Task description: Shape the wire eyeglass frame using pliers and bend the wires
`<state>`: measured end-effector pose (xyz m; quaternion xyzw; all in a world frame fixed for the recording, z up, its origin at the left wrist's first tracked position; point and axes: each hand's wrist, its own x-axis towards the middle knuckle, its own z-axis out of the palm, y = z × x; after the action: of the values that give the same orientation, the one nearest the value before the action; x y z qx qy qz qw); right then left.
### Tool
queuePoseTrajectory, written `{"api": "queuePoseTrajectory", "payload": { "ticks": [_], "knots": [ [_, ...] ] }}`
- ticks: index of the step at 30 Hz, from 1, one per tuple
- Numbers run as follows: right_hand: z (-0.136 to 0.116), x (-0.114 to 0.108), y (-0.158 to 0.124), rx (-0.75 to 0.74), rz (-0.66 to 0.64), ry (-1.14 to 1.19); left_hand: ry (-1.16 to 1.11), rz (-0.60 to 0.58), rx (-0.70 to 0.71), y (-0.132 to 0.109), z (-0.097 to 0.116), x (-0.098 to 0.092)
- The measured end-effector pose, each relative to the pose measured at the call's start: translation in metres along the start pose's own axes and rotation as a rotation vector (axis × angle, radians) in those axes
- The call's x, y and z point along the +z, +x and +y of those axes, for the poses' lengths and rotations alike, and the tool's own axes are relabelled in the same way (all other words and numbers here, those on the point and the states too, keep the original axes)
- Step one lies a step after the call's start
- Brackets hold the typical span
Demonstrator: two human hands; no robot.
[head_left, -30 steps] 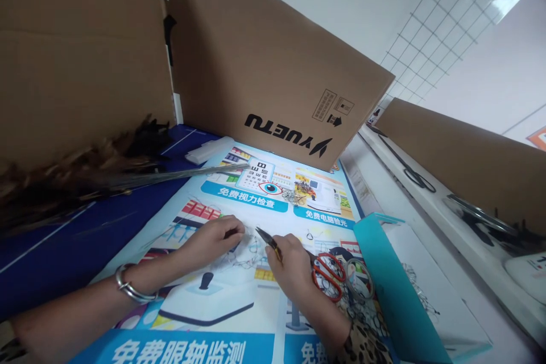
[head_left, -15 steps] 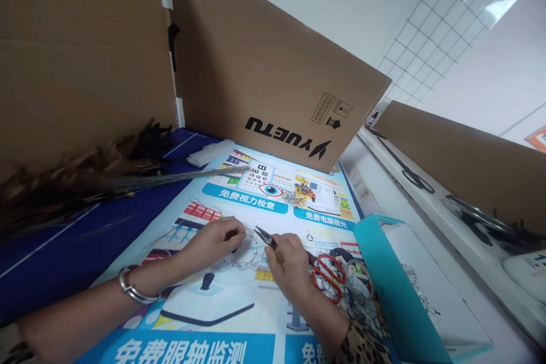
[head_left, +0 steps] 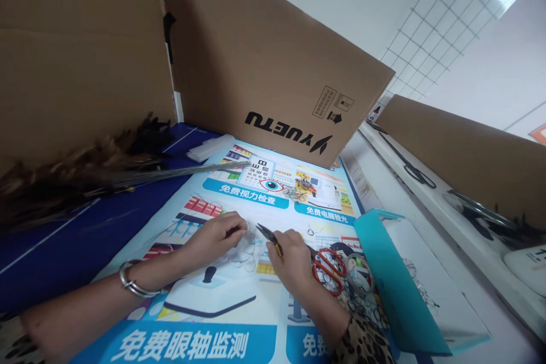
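My left hand (head_left: 224, 234) is closed in a pinch, its fingertips at a tangle of thin, clear or pale wire-like strand (head_left: 247, 256). What exactly sits between the fingers is too fine to make out. In my right hand (head_left: 292, 261) is a pair of needle-nose pliers (head_left: 268, 234) with yellow and black handles, the jaws pointing left toward the left hand, a short gap away. Scissors with red handles (head_left: 328, 273) lie just right of that hand. Beside them is a ring-shaped roll (head_left: 360, 273), over a heap of small wire pieces (head_left: 362, 308).
A teal open box (head_left: 394, 278) with wire bits in it stands at the right. Brown feather-like bundles (head_left: 85, 176) with long thin stems lie at the left. Cardboard panels (head_left: 273, 57) stand behind the printed poster (head_left: 196, 347). Small wire pieces (head_left: 294, 193) lie farther back.
The view has shifted slightly. Both hands keep nearly the same pose, the pliers still in the right one, while the thin strand near the left fingers has changed its shape a little.
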<state>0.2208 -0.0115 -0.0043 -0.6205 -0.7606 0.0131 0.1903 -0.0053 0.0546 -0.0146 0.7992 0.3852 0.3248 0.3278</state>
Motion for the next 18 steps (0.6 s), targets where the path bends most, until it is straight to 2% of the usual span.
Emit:
{"api": "queuePoseTrajectory", "payload": {
  "ticks": [5, 11, 18],
  "knots": [
    [0.001, -0.002, -0.001, 0.023, 0.010, 0.111, -0.039, 0.042, -0.043, 0.001, -0.001, 0.000],
    [0.003, 0.000, -0.001, 0.068, 0.064, 0.234, -0.117, 0.124, -0.158, 0.005, -0.009, -0.002],
    [0.003, -0.001, -0.001, 0.074, 0.049, 0.267, -0.184, 0.234, -0.287, 0.020, 0.002, -0.034]
  ]
}}
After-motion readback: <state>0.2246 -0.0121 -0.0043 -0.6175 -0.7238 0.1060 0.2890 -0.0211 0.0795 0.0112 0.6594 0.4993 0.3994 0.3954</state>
